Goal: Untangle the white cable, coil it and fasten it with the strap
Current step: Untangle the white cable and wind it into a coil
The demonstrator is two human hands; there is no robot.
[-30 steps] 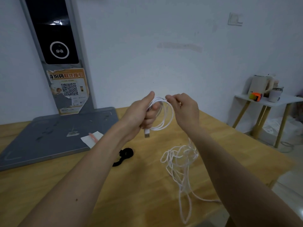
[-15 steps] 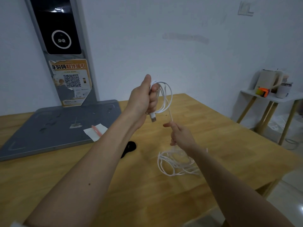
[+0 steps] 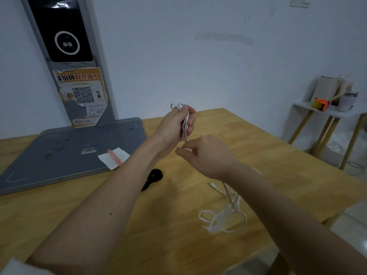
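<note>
- Writing first: the orange poster (image 3: 82, 96) on the grey upright panel (image 3: 65, 36) carries large Chinese characters along its top, which I read as 身份码取件指引 though the first is partly torn, above a black QR code; the smaller print beneath is too fine for me to read.
- Left hand (image 3: 174, 124) is raised above the wooden table (image 3: 268, 155), fist clenched around several gathered loops of the white cable (image 3: 224, 217), whose tops poke out above the knuckles.
- Right hand (image 3: 206, 155) sits just below and in front of the left, thumb and fingers pinched on a strand that runs up into the left fist.
- From under my right wrist the cable drops to the table, where the loose part lies in a tangled heap near the right edge, one plug end lying free just beside it.
- Black strap (image 3: 153, 178) lies on the table beside my left forearm, apart from the cable.
- Pink pen (image 3: 115, 156) rests on a white paper slip (image 3: 115, 159) at the corner of the grey base plate (image 3: 65, 153).
</note>
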